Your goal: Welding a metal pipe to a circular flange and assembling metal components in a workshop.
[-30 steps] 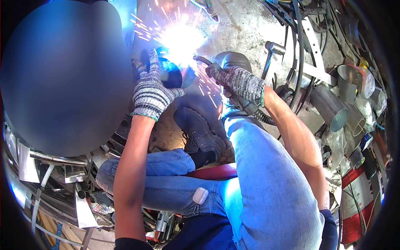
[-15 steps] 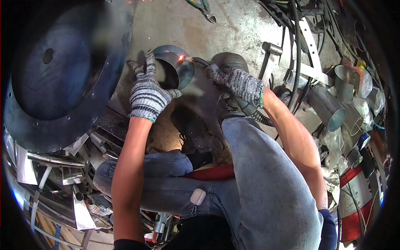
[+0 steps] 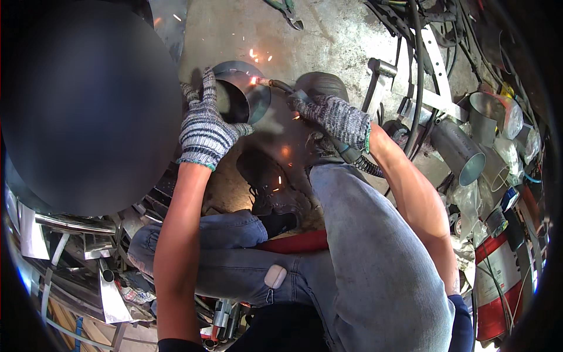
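Observation:
My left hand (image 3: pixel 205 126), in a grey striped knit glove, spans the left side of a short flanged metal pipe (image 3: pixel 259 102) on the floor. Its thumb and fingers are spread around the piece, holding it. In my right hand (image 3: pixel 334 119), gloved alike, is a welding torch (image 3: pixel 280 86) with a curved neck. A bright orange glow shows where the torch tip meets the flange, and sparks fly around it. The fingers wrapped beneath the torch handle are partly hidden.
A dark blurred disc (image 3: pixel 88 111) covers much of the left side. Green-handled pliers (image 3: pixel 288 13) lie at the far edge. To the right are cables (image 3: pixel 415 70), a perforated metal strip (image 3: pixel 437 64), pipe offcuts (image 3: pixel 460 154) and a red-and-white cylinder (image 3: pixel 498 281). Metal scraps (image 3: pixel 76 226) crowd the left.
The dark blurred disc now hides the large round metal plate at the left. More sparks fly. Both hands stay almost in place, with the torch tip still at the flange.

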A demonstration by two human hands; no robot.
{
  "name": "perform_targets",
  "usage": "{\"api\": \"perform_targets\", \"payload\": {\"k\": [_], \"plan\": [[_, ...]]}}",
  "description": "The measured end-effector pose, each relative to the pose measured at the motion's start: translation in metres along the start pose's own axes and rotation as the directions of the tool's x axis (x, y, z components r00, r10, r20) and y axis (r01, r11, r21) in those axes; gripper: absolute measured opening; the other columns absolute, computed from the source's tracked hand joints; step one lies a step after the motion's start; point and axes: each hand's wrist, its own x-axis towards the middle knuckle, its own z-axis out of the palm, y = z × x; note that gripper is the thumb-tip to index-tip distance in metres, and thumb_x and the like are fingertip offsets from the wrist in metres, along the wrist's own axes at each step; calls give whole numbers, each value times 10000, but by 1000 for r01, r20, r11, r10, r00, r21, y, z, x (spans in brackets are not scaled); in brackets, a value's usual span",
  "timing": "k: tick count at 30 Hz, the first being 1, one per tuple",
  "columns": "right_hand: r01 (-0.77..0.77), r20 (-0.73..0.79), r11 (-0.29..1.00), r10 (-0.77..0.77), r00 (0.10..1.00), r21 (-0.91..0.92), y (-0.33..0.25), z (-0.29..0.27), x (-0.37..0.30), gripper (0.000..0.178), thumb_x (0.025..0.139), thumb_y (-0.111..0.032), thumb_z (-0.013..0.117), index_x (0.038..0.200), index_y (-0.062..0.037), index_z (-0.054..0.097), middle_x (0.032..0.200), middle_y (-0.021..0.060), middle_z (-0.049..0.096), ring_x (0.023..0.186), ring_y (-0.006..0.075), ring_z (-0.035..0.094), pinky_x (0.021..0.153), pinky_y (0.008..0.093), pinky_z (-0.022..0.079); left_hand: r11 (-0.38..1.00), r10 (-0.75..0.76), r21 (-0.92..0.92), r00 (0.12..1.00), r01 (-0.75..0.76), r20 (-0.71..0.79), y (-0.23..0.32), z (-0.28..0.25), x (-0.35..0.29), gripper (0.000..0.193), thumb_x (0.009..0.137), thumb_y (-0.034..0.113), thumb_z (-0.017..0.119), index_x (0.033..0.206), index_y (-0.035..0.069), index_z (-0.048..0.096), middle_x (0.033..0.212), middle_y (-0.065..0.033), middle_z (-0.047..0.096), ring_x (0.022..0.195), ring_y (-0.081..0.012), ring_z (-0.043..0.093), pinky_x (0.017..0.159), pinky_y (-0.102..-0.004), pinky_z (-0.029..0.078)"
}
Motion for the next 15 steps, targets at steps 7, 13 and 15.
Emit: {"api": "perform_targets", "payload": {"k": [7,13,15], "plan": [[22,48,1000,-21,999,-13,-5,6,6,443,1144,-391,519,1478,-128,642,984,228,710,854,353,731,791,440,582,997,44,61,997,-40,-59,-14,5,-2,1523,630,602,985,1746,96,79,1759,-231,275,1651,-434,202,1337,-516,281],[336,-271,663,-639,720,-669,76,40,46,509,1122,-116,469,1628,-168,469,1164,294,694,1023,395,738,920,465,582,1000,-22,-6,999,22,-39,5,-3,-7,1585,559,435,1069,1756,170,64,1775,-293,182,1649,-467,185,1312,-462,340],[400,-121,858,-456,882,-321,48,25,20,472,1140,-156,463,1612,-155,492,1199,296,696,1014,396,746,927,464,579,1000,-2,-4,998,1,-61,3,-6,-8,1589,556,427,1070,1754,160,62,1767,-342,133,1654,-465,169,1312,-461,338]]}}
